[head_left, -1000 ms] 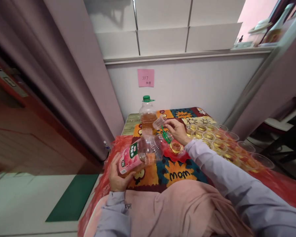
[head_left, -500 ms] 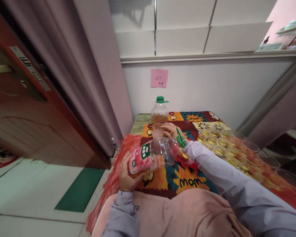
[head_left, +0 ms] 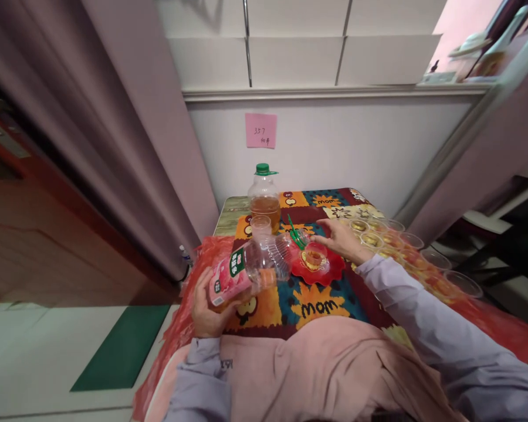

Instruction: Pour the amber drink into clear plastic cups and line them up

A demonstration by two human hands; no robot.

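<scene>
My left hand (head_left: pixel 206 309) grips the base of a clear plastic bottle with a pink label (head_left: pixel 246 271). The bottle is tilted, its neck pointing at a small clear cup of amber liquid (head_left: pixel 315 256) on a red saucer (head_left: pixel 320 272). A green cap ring (head_left: pixel 295 236) hangs at the bottle's mouth. My right hand (head_left: pixel 342 239) hovers just right of that cup, fingers stretched out, holding nothing. An empty clear cup (head_left: pixel 260 225) stands in front of a large green-capped bottle of amber liquid (head_left: pixel 264 196).
Several clear cups with amber liquid (head_left: pixel 389 246) stand in rows on the right of the patterned tablecloth (head_left: pixel 317 305). A pink note (head_left: pixel 260 130) hangs on the wall. A curtain and wooden door are at left; a small bottle (head_left: pixel 183 255) stands on the floor.
My right hand set the empty cup down by the large bottle and moved right, beside the cup on the saucer. The tilted bottle stays in my left hand.
</scene>
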